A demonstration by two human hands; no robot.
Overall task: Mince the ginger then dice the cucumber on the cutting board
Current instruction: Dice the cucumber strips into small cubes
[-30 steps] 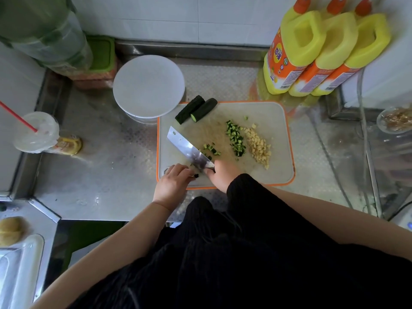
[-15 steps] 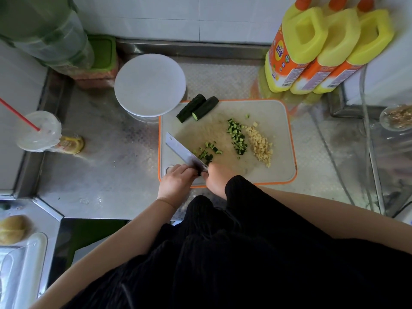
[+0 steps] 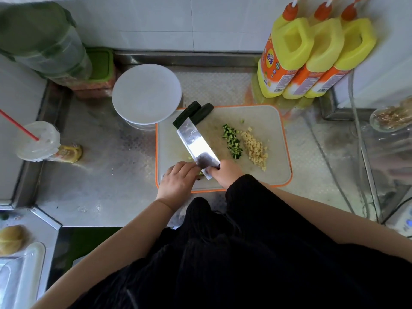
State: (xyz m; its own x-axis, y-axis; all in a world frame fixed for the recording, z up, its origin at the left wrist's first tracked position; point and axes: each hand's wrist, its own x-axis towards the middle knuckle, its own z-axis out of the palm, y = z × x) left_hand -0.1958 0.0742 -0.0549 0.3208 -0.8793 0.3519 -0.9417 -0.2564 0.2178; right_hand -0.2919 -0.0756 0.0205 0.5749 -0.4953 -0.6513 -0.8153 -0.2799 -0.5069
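Note:
An orange-rimmed cutting board (image 3: 267, 175) lies on the steel counter. My right hand (image 3: 225, 172) grips the handle of a cleaver (image 3: 194, 141), whose flat face is tilted up toward me across the board's left half. My left hand (image 3: 178, 181) sits at the board's near left edge with fingers curled against the blade's heel, over a cucumber strip (image 3: 200, 174) that is mostly hidden. Diced cucumber (image 3: 233, 141) forms a row mid-board, with minced ginger (image 3: 255, 149) just to its right. Two dark cucumber lengths (image 3: 204, 111) lie at the far left corner, partly behind the blade tip.
A round white-lidded container (image 3: 146, 93) stands just left of the board's far corner. Three yellow bottles (image 3: 289, 59) line the back right wall. A lidded cup with a red straw (image 3: 38, 141) is at far left, a glass dish (image 3: 392, 117) at far right.
The cleaver has swung from a low cutting angle to point farther away, its flat face now turned up. The small loose cucumber bits near the blade are now hidden. Both hands stay at the near edge.

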